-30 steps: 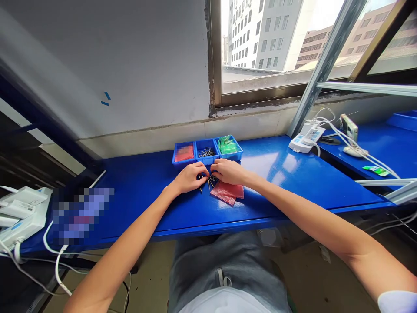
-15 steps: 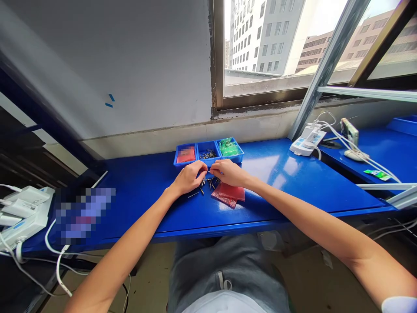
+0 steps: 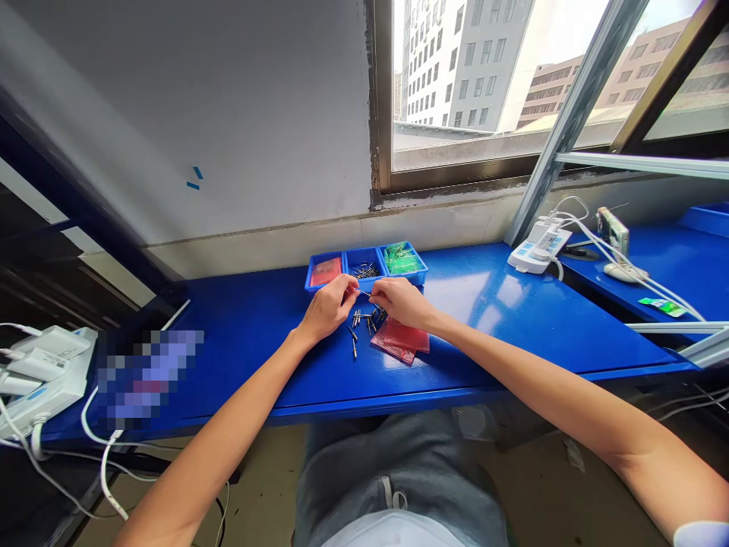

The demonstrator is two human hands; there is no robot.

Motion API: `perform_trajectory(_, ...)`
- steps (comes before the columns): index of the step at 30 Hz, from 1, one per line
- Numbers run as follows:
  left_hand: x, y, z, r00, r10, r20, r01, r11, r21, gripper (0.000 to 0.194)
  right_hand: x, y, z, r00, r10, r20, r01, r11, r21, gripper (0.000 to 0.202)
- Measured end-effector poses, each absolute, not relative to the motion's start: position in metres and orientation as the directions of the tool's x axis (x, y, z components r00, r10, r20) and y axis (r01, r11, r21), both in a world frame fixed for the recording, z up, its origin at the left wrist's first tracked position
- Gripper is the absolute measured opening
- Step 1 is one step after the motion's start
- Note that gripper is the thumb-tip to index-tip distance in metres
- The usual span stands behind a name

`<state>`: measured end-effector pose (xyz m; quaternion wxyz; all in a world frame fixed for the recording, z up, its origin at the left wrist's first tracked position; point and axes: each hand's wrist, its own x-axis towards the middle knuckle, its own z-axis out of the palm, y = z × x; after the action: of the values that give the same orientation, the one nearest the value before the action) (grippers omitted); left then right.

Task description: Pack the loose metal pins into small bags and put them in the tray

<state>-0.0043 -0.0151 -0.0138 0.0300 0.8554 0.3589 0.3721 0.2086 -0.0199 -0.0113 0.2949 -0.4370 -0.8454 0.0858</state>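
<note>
My left hand (image 3: 330, 308) and my right hand (image 3: 403, 301) meet above the table, fingers pinched. Between their fingertips runs a thin metal pin (image 3: 365, 292), held at both ends. Loose metal pins (image 3: 354, 349) with thicker dark or brassy parts lie scattered below the hands. Under my right wrist are flat red plastic bags (image 3: 399, 340), overlapping. Just behind the hands stands a blue three-part tray (image 3: 364, 250). Red bags (image 3: 326, 271) fill its left compartment, many small metal pins (image 3: 364, 270) the middle one, green bags (image 3: 401, 258) the right one.
A blue table (image 3: 250, 334) stretches along the wall under a window. Far right are a white power strip (image 3: 535, 251) with cables and a small upright device (image 3: 613, 232). Another power strip (image 3: 51, 372) sits at the left, near a blurred-out patch.
The fingertips have drawn slightly apart, so more of the held pin shows. Near my left hand, the loose pins lie differently, one now pointing toward the table's front edge.
</note>
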Motion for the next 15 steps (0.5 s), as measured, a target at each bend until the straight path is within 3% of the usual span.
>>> perform_trajectory(10, -0.0052, -0.0156, -0.0144, 0.569, 0.561, 0.601, 0.518, -0.812, 0.268, 0.017, 0.2035, -0.0235, -0.0119, -0.454, 0.759, 0.466, 0.546, 0.651, -0.527, 0.021)
perform_trajectory(15, -0.0065, -0.0154, -0.0139, 0.567, 0.568, 0.596, 0.525, -0.807, 0.269, 0.017, 0.2017, -0.0249, -0.0127, -0.47, 0.742, 0.478, 0.522, 0.67, -0.527, 0.024)
